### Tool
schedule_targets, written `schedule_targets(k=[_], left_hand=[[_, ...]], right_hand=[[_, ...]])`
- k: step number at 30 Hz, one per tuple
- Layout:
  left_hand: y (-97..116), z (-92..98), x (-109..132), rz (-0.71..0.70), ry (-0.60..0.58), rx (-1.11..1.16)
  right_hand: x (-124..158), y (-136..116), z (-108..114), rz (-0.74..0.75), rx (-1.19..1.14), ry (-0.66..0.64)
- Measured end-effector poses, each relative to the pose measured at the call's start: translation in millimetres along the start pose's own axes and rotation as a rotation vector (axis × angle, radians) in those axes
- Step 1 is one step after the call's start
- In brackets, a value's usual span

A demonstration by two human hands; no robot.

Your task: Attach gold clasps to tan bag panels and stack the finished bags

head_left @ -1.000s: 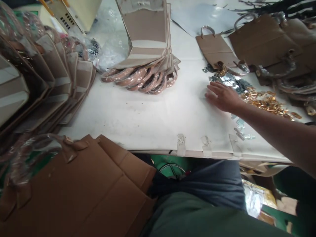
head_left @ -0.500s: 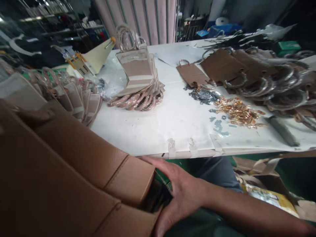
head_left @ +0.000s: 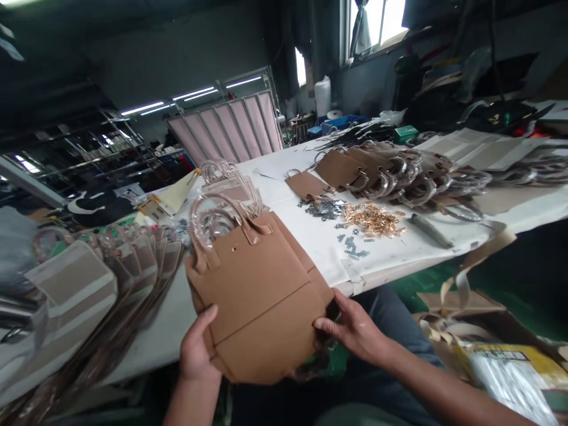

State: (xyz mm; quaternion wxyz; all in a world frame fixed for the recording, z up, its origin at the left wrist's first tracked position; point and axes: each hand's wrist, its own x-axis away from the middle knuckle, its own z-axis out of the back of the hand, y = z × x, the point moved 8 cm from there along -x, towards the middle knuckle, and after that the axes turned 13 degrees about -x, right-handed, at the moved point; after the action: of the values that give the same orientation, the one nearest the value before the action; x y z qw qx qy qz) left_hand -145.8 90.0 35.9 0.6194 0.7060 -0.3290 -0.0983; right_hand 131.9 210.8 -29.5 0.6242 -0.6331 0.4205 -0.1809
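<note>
A tan leather handbag (head_left: 266,296) is held between my two hands, tilted, over the front edge of the table. Its looped handles (head_left: 208,225) are wrapped in clear plastic and point up and away, and a small hole shows near the top of the panel. My left hand (head_left: 199,343) grips the left side, thumb on the front face. At the lower right edge, my right hand (head_left: 355,325) is closed with its thumb on the front; its other fingers are partly hidden behind the bag.
Gold metal pieces (head_left: 373,219) and dark metal plates (head_left: 326,209) lie on the white table (head_left: 306,242). Brown bag panels (head_left: 359,168) are heaped at right, beige ones (head_left: 75,278) at left. A dark bar (head_left: 430,231) lies near the edge. Below stands an open carton (head_left: 465,302).
The view has tilted up and pulled back. The bag, earlier close at the lower left, is now in the middle, further from the camera. My left hand has come into view.
</note>
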Motion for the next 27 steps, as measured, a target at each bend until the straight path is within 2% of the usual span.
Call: schedule_targets(k=[3,6,8,11,13,17,19,22,25,27], left_hand=[[-40.5,-29.5,-2.4,0.124,-0.111,0.001],[-85.5,-61.3,-1.5,0.303,-0.330,0.058],[-106.0,-75.3,-4.6,0.382,-0.449,0.082],[-118.1,-76.7,-21.0,0.372,-0.494,0.057],[-119.8,-73.4,-31.7,0.333,-0.509,-0.006],[-118.8,-80.1,-37.9,0.232,-0.572,-0.137],[-115.7,-82.8,-39.6,0.146,-0.515,-0.195],[-102.0,-75.1,-46.9,-0.079,-0.302,-0.369],[-90.7,-67.3,-57.4,-0.264,-0.150,-0.624],[-89.6,-64.2,-68.7,-0.325,-0.073,-0.739]], right_hand=[[12.0,19.4,8.9,-0.083,-0.044,0.054],[21.4,28.3,33.3,-0.124,0.102,0.099],[24.0,27.7,52.7,-0.127,0.195,0.114],[19.6,20.0,73.5,-0.105,0.214,0.145],[10.4,17.7,76.0,-0.119,0.202,0.194],[-16.2,25.4,47.5,-0.095,0.371,0.278],[-24.6,35.8,32.3,-0.073,0.482,0.321],[-30.4,49.4,26.4,-0.081,0.545,0.283],[-42.8,42.7,41.8,-0.109,0.554,0.115],[-64.0,29.9,65.8,-0.155,0.525,0.061]])
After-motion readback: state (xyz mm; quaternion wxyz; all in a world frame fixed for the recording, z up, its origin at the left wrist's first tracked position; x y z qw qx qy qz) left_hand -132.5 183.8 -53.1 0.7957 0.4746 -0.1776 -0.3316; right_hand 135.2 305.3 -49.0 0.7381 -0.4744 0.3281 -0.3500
